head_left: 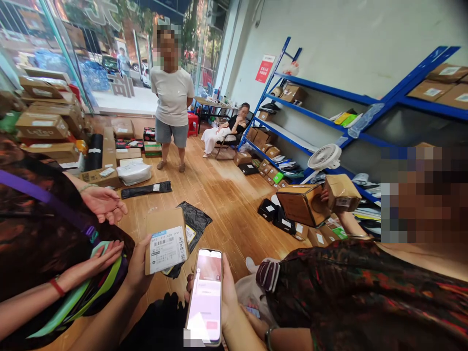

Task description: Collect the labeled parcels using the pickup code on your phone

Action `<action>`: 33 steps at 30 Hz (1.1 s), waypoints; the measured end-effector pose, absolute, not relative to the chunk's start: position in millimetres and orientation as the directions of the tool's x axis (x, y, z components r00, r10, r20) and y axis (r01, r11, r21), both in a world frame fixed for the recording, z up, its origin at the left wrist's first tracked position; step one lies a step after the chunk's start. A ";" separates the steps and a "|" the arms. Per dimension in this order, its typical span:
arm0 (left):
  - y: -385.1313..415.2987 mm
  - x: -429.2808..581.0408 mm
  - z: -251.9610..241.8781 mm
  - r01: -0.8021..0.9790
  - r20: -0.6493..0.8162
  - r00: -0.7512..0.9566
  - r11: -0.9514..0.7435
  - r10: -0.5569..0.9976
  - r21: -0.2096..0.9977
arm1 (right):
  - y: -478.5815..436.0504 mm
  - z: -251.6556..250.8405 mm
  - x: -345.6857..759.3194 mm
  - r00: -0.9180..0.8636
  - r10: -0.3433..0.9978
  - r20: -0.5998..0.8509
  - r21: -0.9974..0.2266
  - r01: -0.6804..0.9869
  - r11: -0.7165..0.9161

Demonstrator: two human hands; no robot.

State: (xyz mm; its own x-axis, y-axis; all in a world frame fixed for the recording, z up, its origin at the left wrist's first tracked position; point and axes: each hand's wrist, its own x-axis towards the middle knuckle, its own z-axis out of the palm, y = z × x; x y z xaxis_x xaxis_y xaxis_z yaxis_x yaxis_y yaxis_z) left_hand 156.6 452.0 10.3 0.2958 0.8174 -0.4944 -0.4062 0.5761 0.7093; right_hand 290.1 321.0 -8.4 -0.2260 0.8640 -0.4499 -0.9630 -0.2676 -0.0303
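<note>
Over the wood floor, the left hand clamps a small brown cardboard box edgewise (light, stiff, probably); the right hand grips a pink-screened smartphone.

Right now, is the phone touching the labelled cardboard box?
Apart. The head view shows a clear gap, with wooden floor visible, between the phone in the right hand and the labelled cardboard box in the left hand.
</note>
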 end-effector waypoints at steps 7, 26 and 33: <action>451.6 154.9 9.3 -0.410 -0.470 0.309 0.562 0.826 0.718 | 319.0 -12.1 284.8 -0.213 0.884 -0.416 -0.058 -0.964 -0.259; 453.2 175.4 17.0 -0.318 -0.431 0.414 0.571 0.802 0.757 | 240.2 -29.9 414.1 -0.125 0.956 -0.266 -0.511 -0.822 -0.250; 461.8 190.7 7.0 -0.333 -0.372 0.405 0.513 0.835 0.791 | 198.0 -24.8 502.6 -0.179 0.950 -0.257 -0.600 -0.741 -0.302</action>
